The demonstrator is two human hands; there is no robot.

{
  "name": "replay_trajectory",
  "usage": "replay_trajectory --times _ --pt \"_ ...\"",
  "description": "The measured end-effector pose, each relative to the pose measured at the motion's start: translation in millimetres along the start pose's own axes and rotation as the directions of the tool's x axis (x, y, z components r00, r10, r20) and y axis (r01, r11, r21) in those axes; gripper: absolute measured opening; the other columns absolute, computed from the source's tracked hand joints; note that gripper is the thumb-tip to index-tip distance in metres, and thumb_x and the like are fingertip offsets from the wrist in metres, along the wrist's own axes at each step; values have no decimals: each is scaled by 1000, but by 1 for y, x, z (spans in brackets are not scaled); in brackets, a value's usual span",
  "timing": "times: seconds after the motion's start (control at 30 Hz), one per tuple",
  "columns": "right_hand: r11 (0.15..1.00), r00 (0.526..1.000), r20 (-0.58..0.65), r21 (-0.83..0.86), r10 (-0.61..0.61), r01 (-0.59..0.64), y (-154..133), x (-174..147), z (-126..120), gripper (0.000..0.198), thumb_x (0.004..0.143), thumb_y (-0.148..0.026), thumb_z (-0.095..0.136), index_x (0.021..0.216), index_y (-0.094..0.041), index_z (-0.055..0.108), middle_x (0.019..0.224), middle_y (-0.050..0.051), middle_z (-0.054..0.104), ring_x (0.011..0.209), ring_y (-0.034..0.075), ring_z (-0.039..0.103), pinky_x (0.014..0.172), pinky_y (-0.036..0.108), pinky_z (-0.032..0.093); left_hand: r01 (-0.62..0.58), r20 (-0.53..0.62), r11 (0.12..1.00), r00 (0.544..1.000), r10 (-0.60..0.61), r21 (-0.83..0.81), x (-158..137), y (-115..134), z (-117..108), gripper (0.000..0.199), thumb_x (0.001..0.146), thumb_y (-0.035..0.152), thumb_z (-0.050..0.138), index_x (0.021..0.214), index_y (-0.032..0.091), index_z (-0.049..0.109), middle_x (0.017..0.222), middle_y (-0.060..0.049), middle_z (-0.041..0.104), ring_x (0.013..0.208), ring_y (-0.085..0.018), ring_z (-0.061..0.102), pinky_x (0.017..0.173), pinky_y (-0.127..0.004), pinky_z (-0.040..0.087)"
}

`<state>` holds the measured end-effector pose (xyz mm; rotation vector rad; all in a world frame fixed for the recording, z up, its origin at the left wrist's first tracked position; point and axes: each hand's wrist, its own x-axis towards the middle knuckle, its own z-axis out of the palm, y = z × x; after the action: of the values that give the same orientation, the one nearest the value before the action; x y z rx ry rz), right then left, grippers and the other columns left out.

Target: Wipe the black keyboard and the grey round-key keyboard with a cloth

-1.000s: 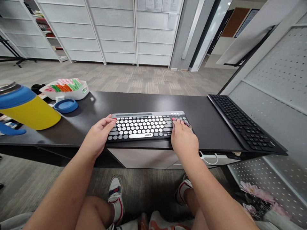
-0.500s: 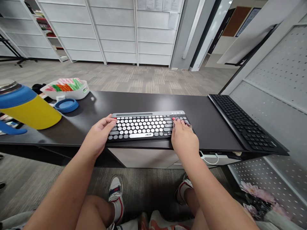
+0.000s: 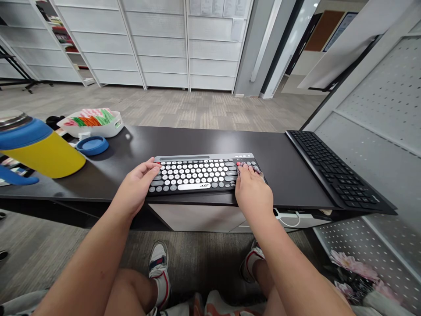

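Note:
A compact keyboard with round white and grey keys and a few red ones lies near the front edge of the black desk. It has an "acer" mark on its space bar. My left hand grips its left end, thumb on top near the red corner key. Over the right-hand keys lies my right hand, its fingers bent together and pressed down. Around those fingertips shows a crumpled, grey patterned scrap that looks like cloth; most of it is hidden under the fingers.
To the right, a larger black keyboard lies slanted beside a perforated white panel. On the left are a yellow-and-blue flask, a blue lid and a white basket of colourful sticks. A white cable hangs below the desk edge.

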<state>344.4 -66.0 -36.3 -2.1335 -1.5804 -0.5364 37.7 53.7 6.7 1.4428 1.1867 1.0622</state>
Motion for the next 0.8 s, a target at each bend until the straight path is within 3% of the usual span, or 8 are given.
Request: replay_trajectory --times 0.8 --pt "1000 999 33 22 19 -20 -1 0 -3 40 107 -15 43 138 -6 66 142 21 69 135 31 66 115 47 53 -12 15 1000 1000 12 17 -1 1 0 30 90 54 76 107 29 78 166 -7 51 156 -31 42 130 -48 28"
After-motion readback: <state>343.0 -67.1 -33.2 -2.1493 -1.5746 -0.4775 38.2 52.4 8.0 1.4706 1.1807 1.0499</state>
